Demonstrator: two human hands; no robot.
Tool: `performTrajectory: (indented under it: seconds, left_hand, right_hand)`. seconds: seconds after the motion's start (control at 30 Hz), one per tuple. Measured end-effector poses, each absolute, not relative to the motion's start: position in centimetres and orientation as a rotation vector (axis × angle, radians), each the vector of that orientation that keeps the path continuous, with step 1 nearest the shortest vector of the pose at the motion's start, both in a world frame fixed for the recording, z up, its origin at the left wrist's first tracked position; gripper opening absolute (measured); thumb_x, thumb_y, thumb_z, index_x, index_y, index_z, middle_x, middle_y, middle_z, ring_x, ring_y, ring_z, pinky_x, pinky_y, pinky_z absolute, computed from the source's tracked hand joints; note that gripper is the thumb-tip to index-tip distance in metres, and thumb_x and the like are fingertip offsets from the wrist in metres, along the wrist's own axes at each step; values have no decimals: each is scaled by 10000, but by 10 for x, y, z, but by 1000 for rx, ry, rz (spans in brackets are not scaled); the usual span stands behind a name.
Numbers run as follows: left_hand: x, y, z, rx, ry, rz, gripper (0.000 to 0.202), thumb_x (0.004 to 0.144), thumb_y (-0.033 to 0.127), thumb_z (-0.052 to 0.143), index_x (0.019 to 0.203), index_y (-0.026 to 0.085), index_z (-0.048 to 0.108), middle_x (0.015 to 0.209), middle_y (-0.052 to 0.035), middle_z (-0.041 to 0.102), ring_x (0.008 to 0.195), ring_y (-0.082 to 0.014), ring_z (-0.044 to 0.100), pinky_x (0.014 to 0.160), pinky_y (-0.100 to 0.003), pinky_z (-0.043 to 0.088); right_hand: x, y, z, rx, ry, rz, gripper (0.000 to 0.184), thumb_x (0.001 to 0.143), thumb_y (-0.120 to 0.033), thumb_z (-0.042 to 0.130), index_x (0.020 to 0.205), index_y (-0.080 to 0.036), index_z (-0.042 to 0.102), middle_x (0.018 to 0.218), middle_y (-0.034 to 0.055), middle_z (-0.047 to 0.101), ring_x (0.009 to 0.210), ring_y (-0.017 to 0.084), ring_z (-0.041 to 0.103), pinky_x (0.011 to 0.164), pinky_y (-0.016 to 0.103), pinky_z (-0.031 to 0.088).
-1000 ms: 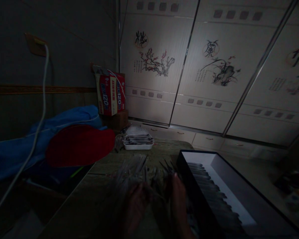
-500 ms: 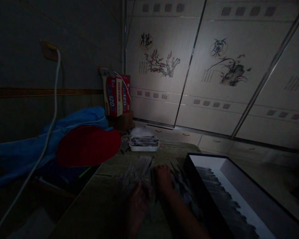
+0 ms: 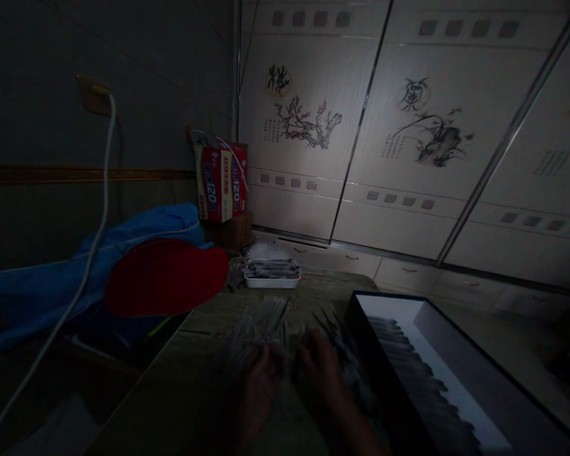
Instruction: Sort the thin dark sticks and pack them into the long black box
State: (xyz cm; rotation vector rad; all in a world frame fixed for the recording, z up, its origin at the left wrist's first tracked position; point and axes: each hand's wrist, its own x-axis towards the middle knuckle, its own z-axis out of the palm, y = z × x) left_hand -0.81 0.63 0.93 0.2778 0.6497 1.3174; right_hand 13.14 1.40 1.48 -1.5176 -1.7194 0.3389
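In the dim light my left hand is low over the table, its fingers curled together beside a loose pile of thin, clear-looking sticks. Just to its right, my right hand is bent inward with closed fingers. Darkness and blur hide what either hand grips. More thin dark pieces lie to the right of my right hand. Beyond the pile stands a white tray filled with slim pen-like sticks.
At the right is a dark-edged open box with a row of grey slender items. Red and blue cloth heaps on the left, crossed by a white cable. A red carton stands behind, near sliding doors.
My right hand has drawn back toward me and its fingers have turned in toward the left hand. My left hand has barely moved. The view has shifted slightly.
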Motion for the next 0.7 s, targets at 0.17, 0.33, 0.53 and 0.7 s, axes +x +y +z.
performTrajectory:
  seconds: [0.17, 0.33, 0.53, 0.7]
  left_hand:
    - [-2, 5, 5, 373, 644, 1346, 56, 723, 154, 694, 751, 141, 647, 728, -40, 716, 683, -177, 695, 629, -286, 552]
    - [1, 9, -3, 440, 709, 1341, 100, 689, 190, 720, 719, 135, 641, 658, -33, 705, 628, -172, 684, 588, -279, 538]
    - [0, 10, -5, 566, 793, 1348, 229, 612, 301, 771, 726, 151, 641, 686, -28, 715, 651, -200, 688, 624, -318, 540]
    - [0, 9, -8, 652, 827, 1292, 293, 618, 410, 751, 740, 163, 651, 662, -16, 709, 644, -191, 682, 639, -310, 531]
  right_hand:
    - [136, -28, 25, -1306, -1378, 566, 125, 797, -270, 494, 772, -169, 564, 686, 7, 603, 643, 137, 566, 586, 207, 435]
    - [142, -37, 13, -1220, -1216, 684, 156, 784, -303, 553, 838, -165, 604, 817, 42, 639, 776, 172, 591, 683, 237, 454]
    - [141, -41, -7, -1210, -1393, 538, 226, 886, -319, 446, 958, -199, 624, 926, 52, 634, 875, 176, 591, 766, 266, 452]
    - [135, -46, -9, -1299, -1435, 430, 194, 874, -322, 474, 983, -199, 576, 881, 42, 602, 806, 172, 575, 721, 267, 444]
